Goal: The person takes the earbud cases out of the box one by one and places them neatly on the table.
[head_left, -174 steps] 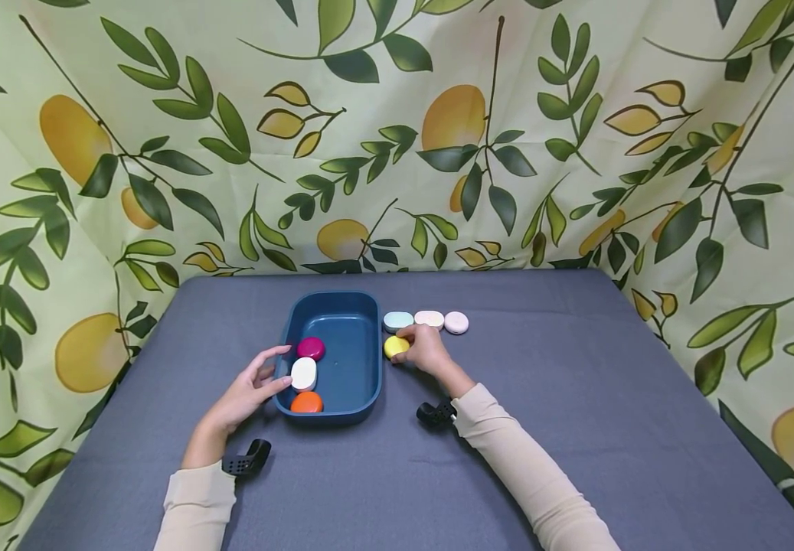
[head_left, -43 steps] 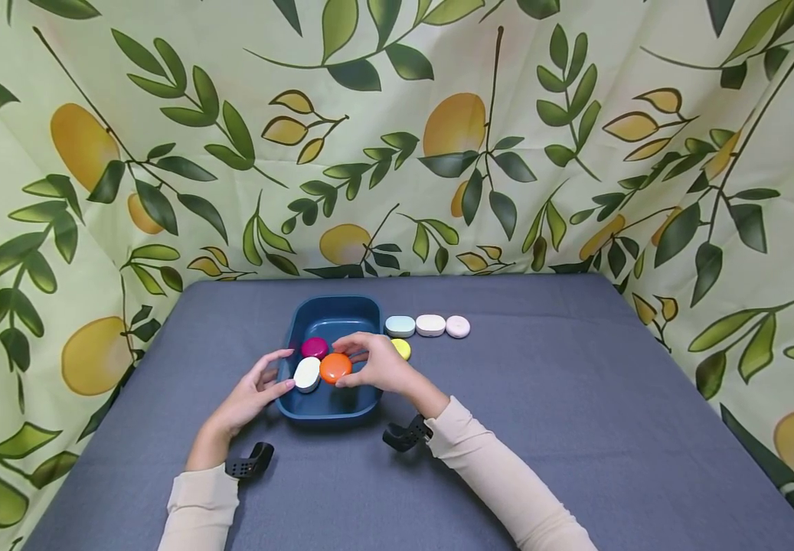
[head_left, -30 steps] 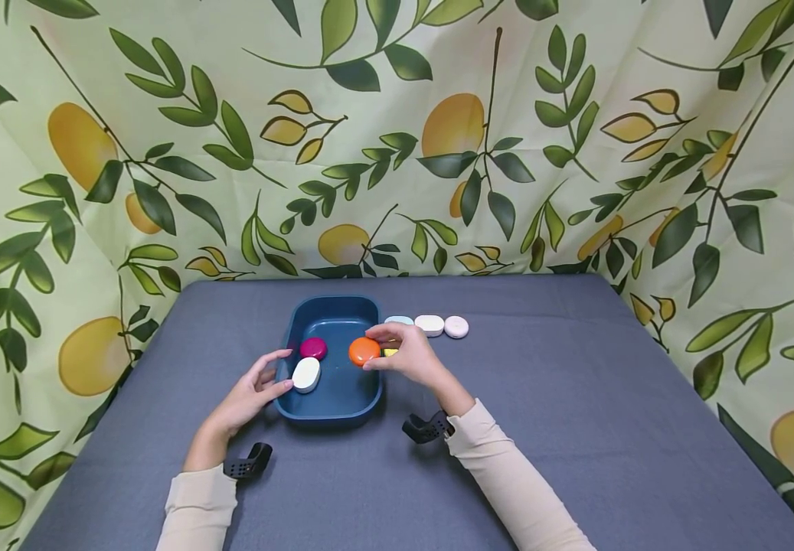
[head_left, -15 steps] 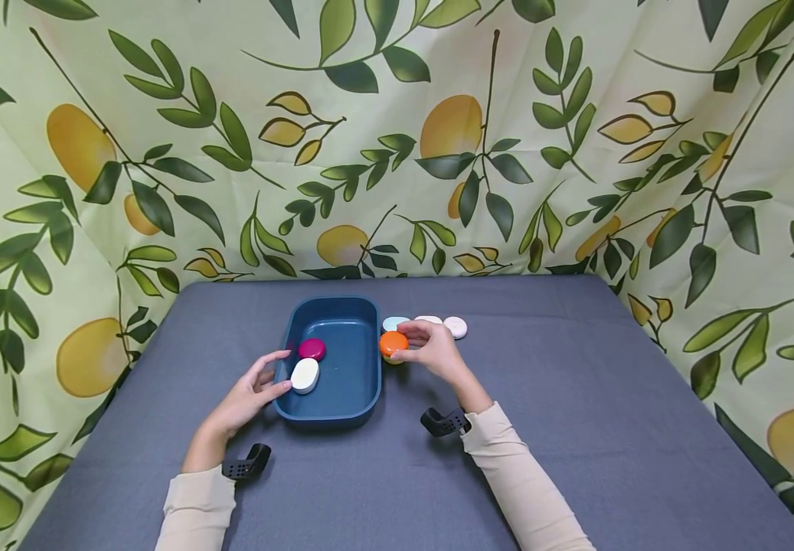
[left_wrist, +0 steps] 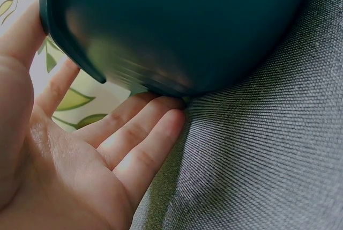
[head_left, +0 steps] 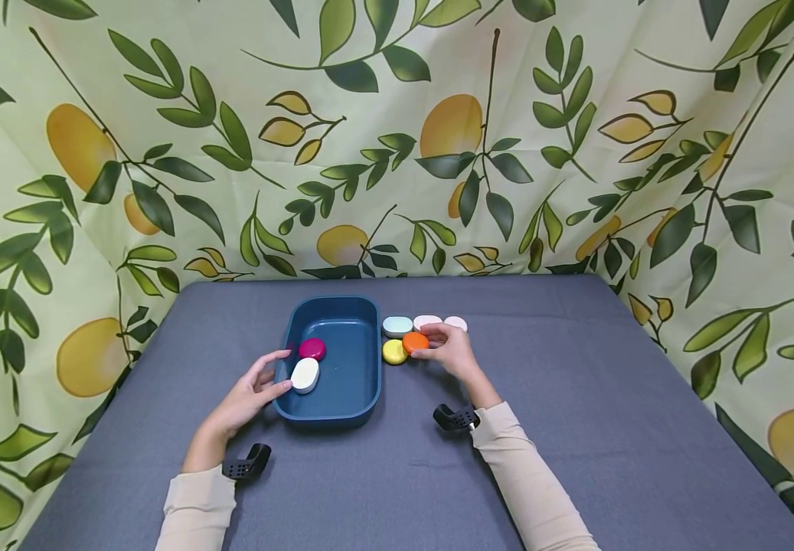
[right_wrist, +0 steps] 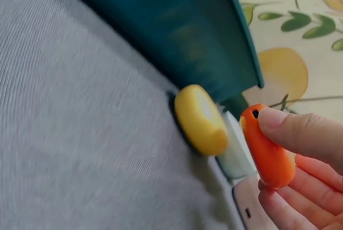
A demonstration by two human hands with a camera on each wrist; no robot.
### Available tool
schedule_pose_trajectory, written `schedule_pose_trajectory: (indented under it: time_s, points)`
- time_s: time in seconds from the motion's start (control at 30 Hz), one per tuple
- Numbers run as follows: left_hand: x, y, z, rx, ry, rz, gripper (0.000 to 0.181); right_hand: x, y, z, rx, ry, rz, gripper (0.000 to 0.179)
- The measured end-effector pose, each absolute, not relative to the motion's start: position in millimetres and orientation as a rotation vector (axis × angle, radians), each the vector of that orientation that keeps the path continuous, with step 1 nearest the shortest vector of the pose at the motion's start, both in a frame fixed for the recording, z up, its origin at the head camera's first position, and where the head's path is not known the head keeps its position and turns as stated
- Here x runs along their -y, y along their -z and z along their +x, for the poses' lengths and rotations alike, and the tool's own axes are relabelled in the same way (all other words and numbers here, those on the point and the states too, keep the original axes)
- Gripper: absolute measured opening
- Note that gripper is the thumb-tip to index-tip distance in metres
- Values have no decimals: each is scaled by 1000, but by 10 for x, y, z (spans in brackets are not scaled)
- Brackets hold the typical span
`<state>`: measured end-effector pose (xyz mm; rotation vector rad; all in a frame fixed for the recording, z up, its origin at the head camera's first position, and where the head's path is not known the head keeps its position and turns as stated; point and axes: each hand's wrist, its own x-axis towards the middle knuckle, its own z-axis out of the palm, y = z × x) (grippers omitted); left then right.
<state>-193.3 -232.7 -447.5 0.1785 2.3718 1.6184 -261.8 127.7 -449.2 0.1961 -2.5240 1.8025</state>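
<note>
Head view: On a grey cloth-covered table (head_left: 527, 459), the right hand (head_left: 453, 352) pinches a round orange case (head_left: 415, 343), which has just left the blue tray (head_left: 351, 360) and now hovers beside a yellow case (head_left: 394, 352). Behind them runs a row of pale blue (head_left: 397, 327), whitish (head_left: 427, 322) and pale round (head_left: 456, 323) cases. That leaves a magenta case (head_left: 312, 349) and a white oblong case (head_left: 305, 376) inside the tray, so the emptying looks partly done. The left hand (head_left: 248, 394) holds the tray's left edge.

Left wrist view: Thumb and forefinger reach over the tray's rim; the other fingers rest against its outer wall.

Right wrist view: Thumb and fingertips grasp the orange case, tilted and apart from the yellow one, apparently not yet set down.
</note>
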Motion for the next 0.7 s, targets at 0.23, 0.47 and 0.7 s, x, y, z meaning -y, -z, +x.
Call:
schedule_pose_trajectory:
  time_s: [0.23, 0.47, 0.7]
  points:
    - [2323, 4470, -1929, -2372, -1611, 165, 63, -1325, 4591, -2646, 2563, -1740, 120, 44]
    - [2318, 4468, -1933, -2373, -1614, 166, 63, -1336, 4612, -2652, 2605, -1658, 100, 43]
    - [2317, 4477, -1936, -2363, -1626, 160, 63, -1324, 4630, -2640, 2622, -1600, 86, 43]
